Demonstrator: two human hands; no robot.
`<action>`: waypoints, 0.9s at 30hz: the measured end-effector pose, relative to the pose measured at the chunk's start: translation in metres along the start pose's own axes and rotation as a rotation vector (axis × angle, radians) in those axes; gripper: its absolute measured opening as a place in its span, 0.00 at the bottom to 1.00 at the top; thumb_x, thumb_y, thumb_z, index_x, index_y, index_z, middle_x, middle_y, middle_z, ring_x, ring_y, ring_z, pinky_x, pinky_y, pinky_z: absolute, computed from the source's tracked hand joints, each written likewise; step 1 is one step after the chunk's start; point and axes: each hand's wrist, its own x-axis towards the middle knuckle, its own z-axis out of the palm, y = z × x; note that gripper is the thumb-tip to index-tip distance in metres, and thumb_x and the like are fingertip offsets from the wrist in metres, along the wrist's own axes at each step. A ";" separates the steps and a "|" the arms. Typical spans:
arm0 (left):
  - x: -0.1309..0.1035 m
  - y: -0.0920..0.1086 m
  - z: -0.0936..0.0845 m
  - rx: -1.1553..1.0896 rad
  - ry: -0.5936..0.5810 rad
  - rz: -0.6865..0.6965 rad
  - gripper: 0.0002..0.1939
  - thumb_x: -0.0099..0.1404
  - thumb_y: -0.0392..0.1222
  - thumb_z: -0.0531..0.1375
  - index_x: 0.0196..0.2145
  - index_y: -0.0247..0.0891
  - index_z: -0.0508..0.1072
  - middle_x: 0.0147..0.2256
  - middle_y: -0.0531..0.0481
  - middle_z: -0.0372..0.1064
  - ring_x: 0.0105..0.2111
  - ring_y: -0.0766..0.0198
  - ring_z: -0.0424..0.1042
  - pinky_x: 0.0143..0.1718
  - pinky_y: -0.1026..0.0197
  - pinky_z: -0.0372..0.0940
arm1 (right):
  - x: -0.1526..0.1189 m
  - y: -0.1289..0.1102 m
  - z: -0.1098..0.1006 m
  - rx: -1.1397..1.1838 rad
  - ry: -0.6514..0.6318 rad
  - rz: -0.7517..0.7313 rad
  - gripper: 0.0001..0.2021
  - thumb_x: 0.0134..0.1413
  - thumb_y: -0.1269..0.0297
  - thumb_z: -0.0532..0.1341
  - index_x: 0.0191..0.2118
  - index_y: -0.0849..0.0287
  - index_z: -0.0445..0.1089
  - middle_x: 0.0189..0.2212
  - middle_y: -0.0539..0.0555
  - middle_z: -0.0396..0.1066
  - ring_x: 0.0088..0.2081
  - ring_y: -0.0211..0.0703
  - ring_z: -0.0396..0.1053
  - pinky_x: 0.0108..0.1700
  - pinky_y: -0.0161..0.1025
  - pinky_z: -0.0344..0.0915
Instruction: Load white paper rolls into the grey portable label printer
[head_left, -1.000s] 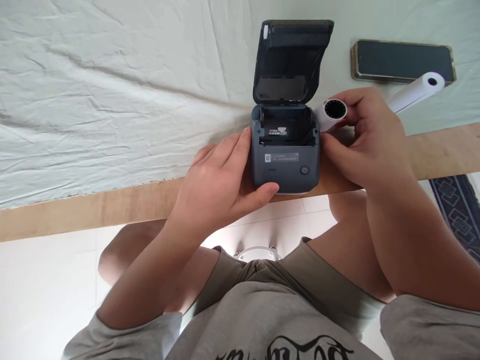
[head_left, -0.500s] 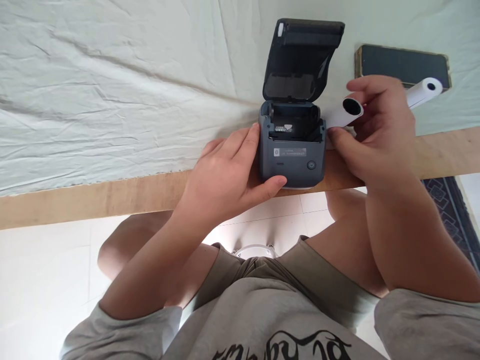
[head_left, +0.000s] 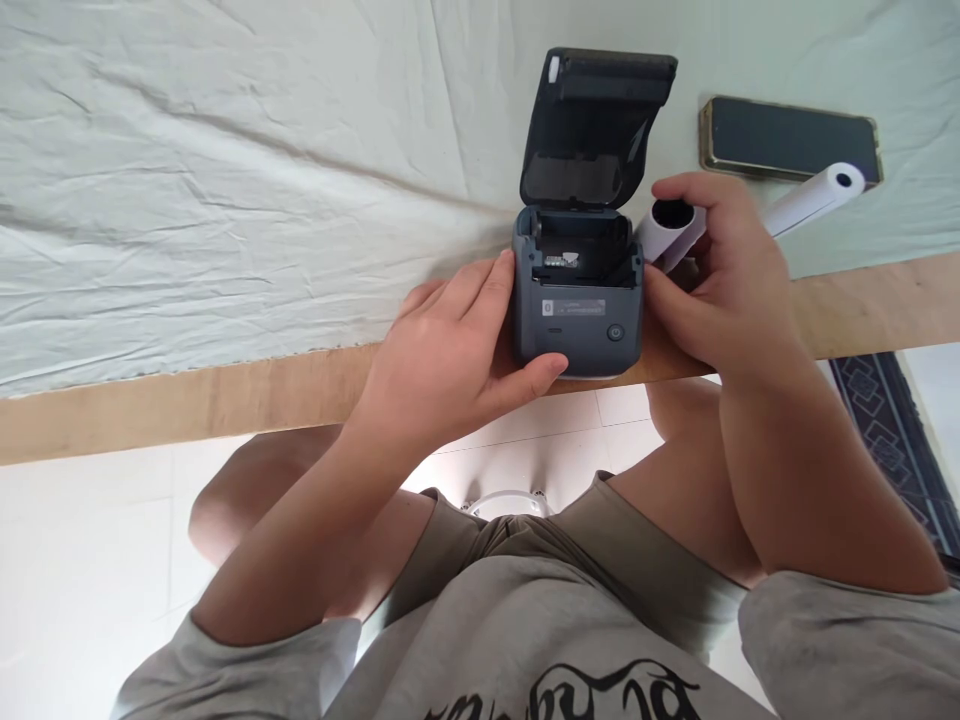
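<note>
A dark blue-grey portable label printer (head_left: 581,335) stands at the table's front edge, its black lid (head_left: 592,125) raised and its paper bay showing no roll inside. My left hand (head_left: 450,345) steadies the printer, fingers along its left side and thumb across the lower front corner. Close to the printer's right side is a white paper roll (head_left: 654,238) with a dark core opening facing up. My right hand (head_left: 739,265) curls around this roll, index finger by its far rim and thumb near the printer; some fingers are hidden. A thinner white roll (head_left: 817,198) lies behind that hand.
A dark-screened phone (head_left: 791,138) in a gold-edged case lies at the back right, close to the thinner roll. Pale wrinkled cloth (head_left: 262,200) covers the table, and a bare wooden edge (head_left: 187,405) runs along its front. A patterned dark mat (head_left: 892,430) is on the floor.
My right hand and the paper roll have shifted left, nearer the printer, with the index finger now further over the roll's far side. My left hand stays on the printer; the view shifts slightly.
</note>
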 end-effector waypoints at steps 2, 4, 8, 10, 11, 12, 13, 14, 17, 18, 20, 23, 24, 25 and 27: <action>-0.001 -0.001 -0.001 -0.006 0.014 0.022 0.49 0.80 0.69 0.52 0.77 0.21 0.62 0.72 0.26 0.70 0.68 0.34 0.74 0.72 0.35 0.67 | 0.001 0.000 0.001 -0.034 0.033 -0.049 0.26 0.63 0.62 0.67 0.66 0.42 0.73 0.59 0.54 0.74 0.57 0.47 0.76 0.67 0.55 0.77; -0.002 -0.003 -0.002 -0.005 0.026 0.020 0.47 0.81 0.67 0.51 0.77 0.20 0.62 0.71 0.26 0.72 0.68 0.36 0.75 0.72 0.38 0.68 | 0.002 0.003 0.004 -0.028 0.068 -0.087 0.25 0.65 0.60 0.66 0.66 0.42 0.73 0.59 0.54 0.74 0.54 0.43 0.77 0.63 0.52 0.79; -0.002 -0.007 -0.003 -0.001 0.037 0.024 0.48 0.81 0.69 0.50 0.77 0.22 0.63 0.71 0.27 0.72 0.69 0.37 0.75 0.72 0.39 0.68 | 0.002 0.006 0.010 0.122 0.206 -0.123 0.27 0.68 0.56 0.64 0.70 0.40 0.67 0.56 0.52 0.75 0.39 0.34 0.73 0.45 0.41 0.77; -0.003 -0.007 -0.003 -0.003 0.030 0.032 0.47 0.81 0.69 0.50 0.77 0.23 0.63 0.71 0.28 0.72 0.69 0.37 0.75 0.71 0.39 0.69 | 0.001 -0.004 0.008 0.156 0.267 -0.185 0.26 0.69 0.56 0.64 0.70 0.39 0.66 0.51 0.51 0.77 0.40 0.35 0.74 0.44 0.39 0.75; -0.003 -0.006 -0.003 -0.003 0.029 0.033 0.46 0.81 0.68 0.50 0.77 0.25 0.63 0.71 0.29 0.72 0.69 0.38 0.75 0.71 0.39 0.69 | 0.002 -0.011 0.006 0.159 0.283 -0.232 0.25 0.70 0.55 0.63 0.69 0.39 0.67 0.50 0.51 0.77 0.42 0.36 0.76 0.44 0.39 0.74; -0.003 -0.006 -0.004 -0.002 0.030 0.033 0.45 0.81 0.68 0.50 0.77 0.26 0.63 0.71 0.30 0.72 0.69 0.38 0.75 0.71 0.39 0.70 | 0.003 -0.020 0.003 0.158 0.266 -0.261 0.23 0.73 0.56 0.61 0.69 0.37 0.66 0.52 0.50 0.77 0.46 0.37 0.78 0.45 0.39 0.74; -0.003 -0.005 -0.004 -0.003 0.033 0.032 0.44 0.81 0.68 0.51 0.77 0.28 0.63 0.71 0.30 0.72 0.69 0.38 0.75 0.71 0.39 0.70 | 0.005 -0.029 0.001 0.157 0.245 -0.301 0.21 0.74 0.57 0.60 0.68 0.37 0.67 0.56 0.49 0.76 0.49 0.38 0.80 0.45 0.39 0.75; -0.003 -0.005 -0.004 -0.002 0.038 0.031 0.44 0.81 0.68 0.51 0.77 0.29 0.64 0.72 0.31 0.72 0.69 0.38 0.75 0.71 0.39 0.70 | 0.009 -0.038 -0.001 0.142 0.238 -0.325 0.19 0.75 0.58 0.59 0.66 0.36 0.68 0.61 0.47 0.74 0.53 0.38 0.81 0.46 0.39 0.76; -0.002 -0.003 -0.004 -0.003 0.050 0.032 0.44 0.81 0.68 0.51 0.76 0.28 0.65 0.71 0.29 0.71 0.69 0.36 0.75 0.70 0.37 0.71 | 0.022 -0.054 0.000 0.075 0.142 -0.319 0.16 0.75 0.61 0.60 0.63 0.42 0.70 0.61 0.44 0.74 0.61 0.36 0.80 0.53 0.38 0.78; -0.002 -0.003 -0.004 -0.008 0.048 0.032 0.44 0.80 0.68 0.51 0.76 0.29 0.65 0.72 0.29 0.71 0.69 0.36 0.75 0.69 0.36 0.71 | 0.027 -0.055 0.001 0.059 0.117 -0.298 0.16 0.73 0.62 0.62 0.62 0.45 0.70 0.58 0.45 0.75 0.61 0.35 0.79 0.54 0.37 0.78; -0.002 -0.003 -0.005 -0.019 0.041 0.026 0.43 0.80 0.69 0.52 0.76 0.31 0.65 0.72 0.31 0.71 0.69 0.36 0.74 0.69 0.37 0.71 | 0.033 -0.055 0.005 0.053 0.086 -0.251 0.13 0.68 0.63 0.66 0.56 0.51 0.72 0.54 0.45 0.77 0.58 0.32 0.78 0.52 0.36 0.78; -0.002 -0.003 -0.005 -0.028 0.039 0.020 0.43 0.80 0.68 0.52 0.76 0.32 0.65 0.72 0.32 0.71 0.68 0.37 0.75 0.70 0.37 0.71 | 0.038 -0.054 0.007 0.084 0.090 -0.192 0.04 0.66 0.63 0.67 0.44 0.53 0.73 0.46 0.46 0.77 0.50 0.33 0.76 0.51 0.38 0.79; -0.002 -0.003 -0.005 -0.028 0.044 0.028 0.43 0.80 0.69 0.52 0.76 0.31 0.65 0.72 0.31 0.71 0.68 0.37 0.75 0.70 0.37 0.71 | 0.039 -0.054 0.007 0.073 0.091 -0.182 0.03 0.66 0.62 0.67 0.41 0.53 0.73 0.44 0.46 0.77 0.48 0.34 0.76 0.51 0.40 0.79; -0.002 -0.003 -0.005 -0.028 0.046 0.033 0.44 0.80 0.69 0.51 0.76 0.30 0.65 0.72 0.31 0.71 0.67 0.37 0.76 0.70 0.37 0.71 | 0.041 -0.055 0.007 0.049 0.079 -0.167 0.03 0.65 0.63 0.67 0.38 0.53 0.73 0.42 0.46 0.78 0.47 0.35 0.76 0.51 0.41 0.78; -0.003 -0.003 -0.004 -0.024 0.053 0.046 0.45 0.81 0.68 0.51 0.77 0.27 0.64 0.71 0.29 0.71 0.67 0.38 0.76 0.70 0.38 0.71 | 0.044 -0.056 0.008 0.002 0.035 -0.147 0.03 0.63 0.64 0.67 0.36 0.54 0.74 0.41 0.47 0.78 0.46 0.37 0.76 0.50 0.42 0.78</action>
